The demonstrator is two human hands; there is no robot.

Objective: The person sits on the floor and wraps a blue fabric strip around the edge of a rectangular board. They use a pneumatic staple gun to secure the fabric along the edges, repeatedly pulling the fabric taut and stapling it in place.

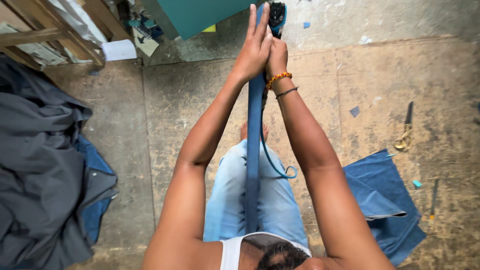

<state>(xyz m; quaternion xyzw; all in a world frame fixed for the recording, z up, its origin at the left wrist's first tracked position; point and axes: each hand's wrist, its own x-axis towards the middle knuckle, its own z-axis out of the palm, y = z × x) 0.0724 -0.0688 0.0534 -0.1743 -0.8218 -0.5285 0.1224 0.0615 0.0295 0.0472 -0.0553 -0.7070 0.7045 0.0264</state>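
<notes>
The person sits on the floor (200, 100) and looks down along both arms. The left hand (254, 47) is held out flat, fingers straight, pressed on the side of a long blue strap (254, 150). Its grip is apart, not closed round anything. The right hand (276, 56) is just behind it, and its fingers are hidden, so I cannot tell if that grip is closed on the strap or not. A bead bracelet (278, 78) sits on the right wrist.

The strap runs from the person's chest at 6 o'clock, over the pale jeans (225, 205), straight up to the hands at 12 o'clock. It looks pulled tight. At the far end, past the fingertips, there is a black and blue tool (276, 14). A thin blue cord (272, 162) hangs from near the hands and curls into a loop over the right leg.

The strap is already stretched out in a line, so the pulling part looks done. Whatever the tool does at the far end looks still in hand.

The floor is bare, rough and stained, with tiny blue scraps on it. A flat piece of blue cloth (385, 200) lies at 4 o'clock. Scissors (405, 132) with yellow handles lie at 3 o'clock, well apart from the hands. A big heap of grey cloth (40, 165) fills 9 o'clock. A wooden frame (50, 35) stands at 10 o'clock, and a green board (200, 15) leans at 12 o'clock.
</notes>
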